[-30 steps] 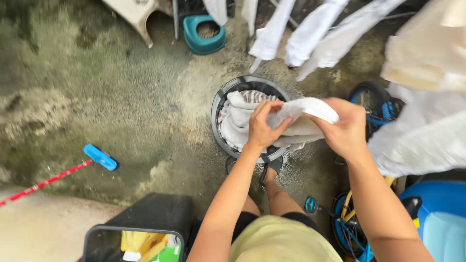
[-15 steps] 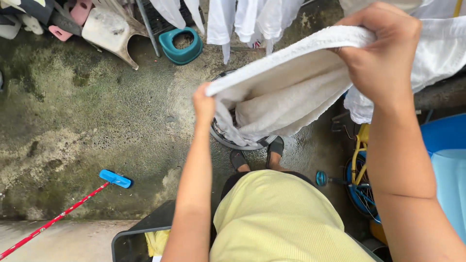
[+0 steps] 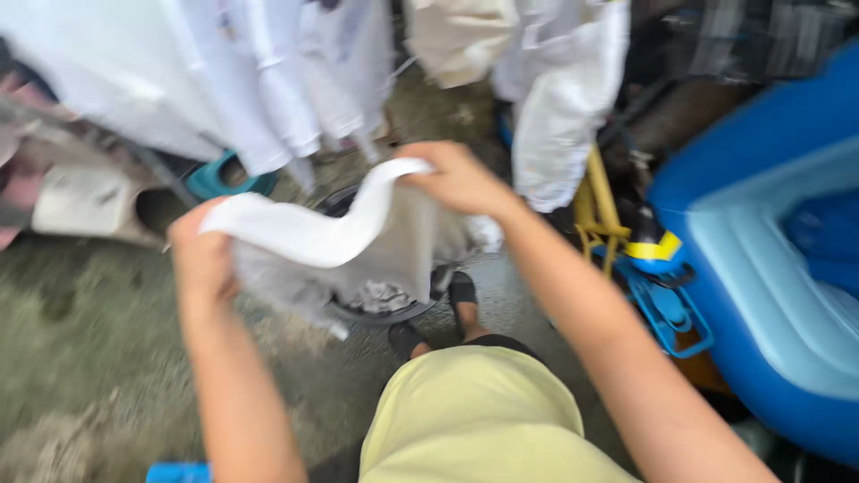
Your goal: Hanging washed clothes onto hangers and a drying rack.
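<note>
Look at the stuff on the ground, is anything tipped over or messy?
Yes. At the left edge a pale plastic chair seems to lie on its side on the wet, stained concrete floor. Otherwise both hands, left hand and right hand, simply hold a white cloth above the washing basket. The picture is blurred.

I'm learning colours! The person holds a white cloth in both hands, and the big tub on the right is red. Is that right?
Not quite: the tub is blue, as the head view shows. The rest holds: the left hand and right hand both grip the white cloth.

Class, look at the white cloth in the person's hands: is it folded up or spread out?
Spread out: the white cloth stretches between the left hand and right hand, each gripping an edge.
</note>
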